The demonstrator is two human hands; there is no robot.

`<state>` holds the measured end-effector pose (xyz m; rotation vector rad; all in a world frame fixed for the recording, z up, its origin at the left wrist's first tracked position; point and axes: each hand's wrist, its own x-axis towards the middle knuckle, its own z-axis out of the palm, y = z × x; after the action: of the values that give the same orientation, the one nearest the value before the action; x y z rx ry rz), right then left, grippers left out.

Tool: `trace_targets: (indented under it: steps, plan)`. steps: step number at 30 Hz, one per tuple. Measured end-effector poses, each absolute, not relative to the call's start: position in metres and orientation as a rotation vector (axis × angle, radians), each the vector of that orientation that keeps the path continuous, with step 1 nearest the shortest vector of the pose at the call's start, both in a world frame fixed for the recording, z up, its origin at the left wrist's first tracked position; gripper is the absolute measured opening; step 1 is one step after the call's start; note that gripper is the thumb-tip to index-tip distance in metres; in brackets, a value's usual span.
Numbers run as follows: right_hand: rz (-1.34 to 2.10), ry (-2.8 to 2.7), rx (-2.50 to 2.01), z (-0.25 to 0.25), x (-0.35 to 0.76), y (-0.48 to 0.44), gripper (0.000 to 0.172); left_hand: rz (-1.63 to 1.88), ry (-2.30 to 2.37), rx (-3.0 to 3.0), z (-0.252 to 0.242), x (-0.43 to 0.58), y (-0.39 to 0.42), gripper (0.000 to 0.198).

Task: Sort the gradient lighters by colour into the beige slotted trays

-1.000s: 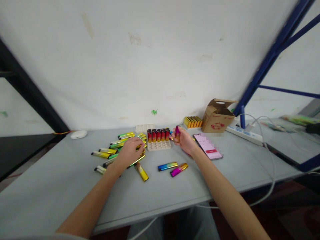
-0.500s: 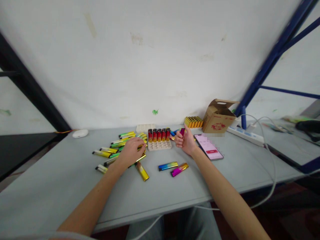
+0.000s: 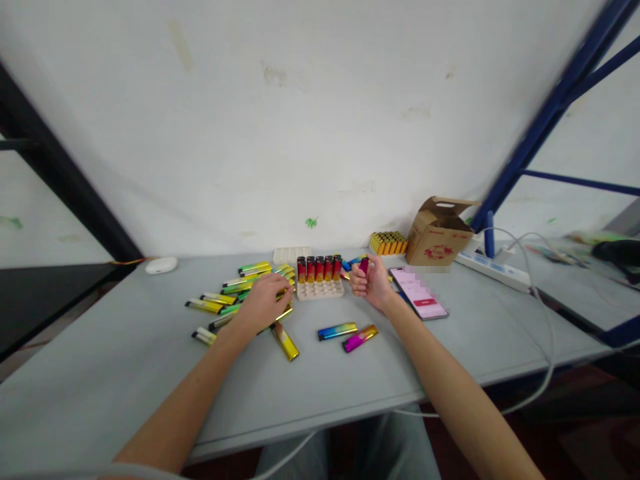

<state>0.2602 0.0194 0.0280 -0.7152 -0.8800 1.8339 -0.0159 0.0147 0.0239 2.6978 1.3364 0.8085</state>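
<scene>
- The lighter (image 3: 364, 265) in the right hand (image 3: 371, 285) is magenta.
- The lighters (image 3: 239, 293) under the left hand (image 3: 261, 303) are yellow-green with gold.
- The lighters standing in the cream tray (image 3: 320, 290) are red with black tops.
- Two loose lighters: one blue-to-yellow (image 3: 337, 331), one magenta-to-gold (image 3: 359, 338).
- The surface (image 3: 100, 373) is pale grey.
- The carton (image 3: 437, 233) is brown with red print.
- The phone (image 3: 419, 293) screen is pink.

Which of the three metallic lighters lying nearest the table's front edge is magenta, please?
The rightmost: the magenta-to-gold metallic lighter, beside the blue-to-yellow lighter; the third, a gold lighter, lies further left.
</scene>
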Motion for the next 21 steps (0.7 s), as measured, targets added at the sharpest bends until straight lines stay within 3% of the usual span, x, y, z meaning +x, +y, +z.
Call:
trace_targets:
  steps: [10, 21]
  plan:
    - [1.705, -0.959, -0.77, 0.0334, 0.2544, 0.0163, 0.035, 0.787, 1.345, 2.709, 0.0229, -0.0157, 0.0156, 0.027]
    - [1.6, -0.981, -0.778, 0.0296, 0.2535, 0.0176, 0.035, 0.868, 1.377, 2.657, 0.0229, -0.0147, 0.0149, 0.02]
